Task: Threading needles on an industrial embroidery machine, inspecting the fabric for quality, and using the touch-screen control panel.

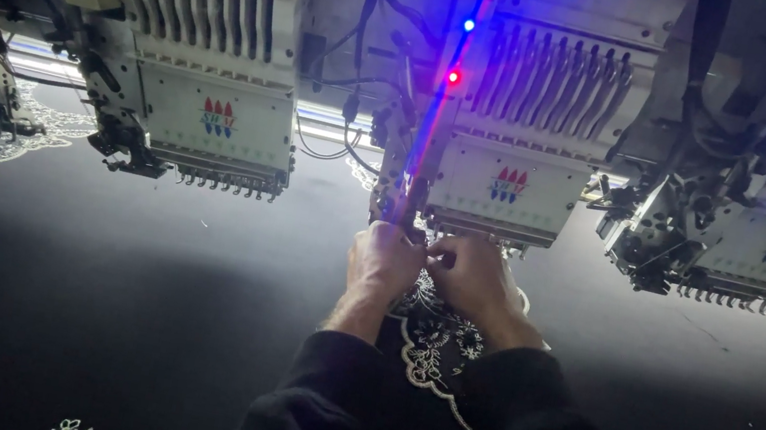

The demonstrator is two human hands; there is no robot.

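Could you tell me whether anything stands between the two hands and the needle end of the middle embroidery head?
Nothing visible does: the left hand and right hand are already up at the underside of the middle embroidery head, above the black fabric. The fingertips themselves are hidden.

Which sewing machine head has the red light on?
The middle head, right above both hands. A red light glows on it; the other heads show only blue.
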